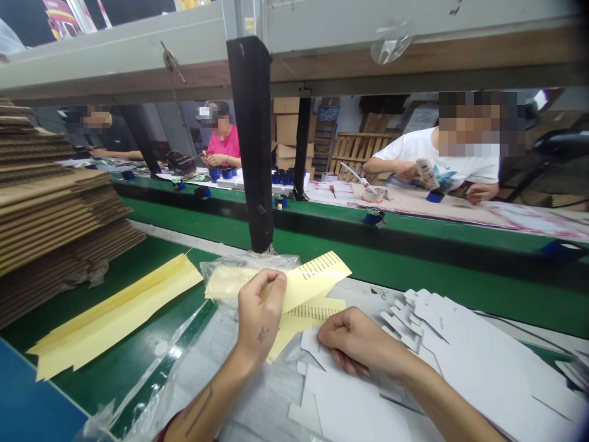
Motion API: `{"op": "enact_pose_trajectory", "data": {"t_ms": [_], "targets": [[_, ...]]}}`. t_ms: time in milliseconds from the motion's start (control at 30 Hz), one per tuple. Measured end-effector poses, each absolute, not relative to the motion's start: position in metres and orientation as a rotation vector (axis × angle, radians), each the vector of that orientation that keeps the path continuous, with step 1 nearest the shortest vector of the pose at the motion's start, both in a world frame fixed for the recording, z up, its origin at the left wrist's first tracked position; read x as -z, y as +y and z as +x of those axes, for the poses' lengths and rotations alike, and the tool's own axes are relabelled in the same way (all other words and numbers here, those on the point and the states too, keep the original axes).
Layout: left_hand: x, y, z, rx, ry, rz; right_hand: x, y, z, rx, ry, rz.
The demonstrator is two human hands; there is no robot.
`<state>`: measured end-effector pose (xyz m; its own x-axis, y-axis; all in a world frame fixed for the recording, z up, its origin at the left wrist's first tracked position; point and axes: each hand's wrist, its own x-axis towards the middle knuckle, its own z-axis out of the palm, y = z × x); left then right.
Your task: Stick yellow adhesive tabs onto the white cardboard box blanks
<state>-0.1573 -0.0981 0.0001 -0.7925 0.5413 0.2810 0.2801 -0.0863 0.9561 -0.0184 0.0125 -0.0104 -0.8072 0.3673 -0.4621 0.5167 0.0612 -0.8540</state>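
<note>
A yellow printed paper sheet (317, 277) is pinched between the thumb and fingers of my left hand (262, 313), raised a little off the bench. Below it, more yellow printed sheets (313, 313) lie on clear plastic wrap. My right hand (352, 341) is closed at the corner of a flat white cardboard box blank (354, 399), its fingertips on the tab. Whether it grips only that one blank is hidden. A pile of similar white blanks (483, 362) spreads to the right, partly behind my right forearm.
Folded yellow paper (119, 313) lies on the green bench at left, beside stacked brown cardboard (50, 227). A black-wrapped post (251, 141) stands ahead under an overhead shelf. Beyond it, a green conveyor (322, 239) carries small blue parts (375, 216). Several co-workers sit across.
</note>
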Motion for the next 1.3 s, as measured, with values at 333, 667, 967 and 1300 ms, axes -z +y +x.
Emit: {"op": "enact_pose_trajectory", "data": {"t_ms": [333, 667, 967, 1300], "targets": [[0.001, -0.097, -0.157, -1.980, 1.977, 0.892, 0.023, 0.010, -0.021, 1.590, 2.378, 1.062], [0.007, -0.095, -0.157, -1.960, 1.979, 0.901, 0.028, 0.015, -0.019, 1.322, 2.568, 1.189], [0.007, -0.094, -0.158, -1.958, 1.962, 0.899, 0.024, 0.019, -0.017, 1.313, 2.605, 1.206], [0.004, -0.097, -0.159, -1.975, 1.957, 0.884, -0.010, 0.022, -0.005, 1.375, 2.857, 1.182]]}}
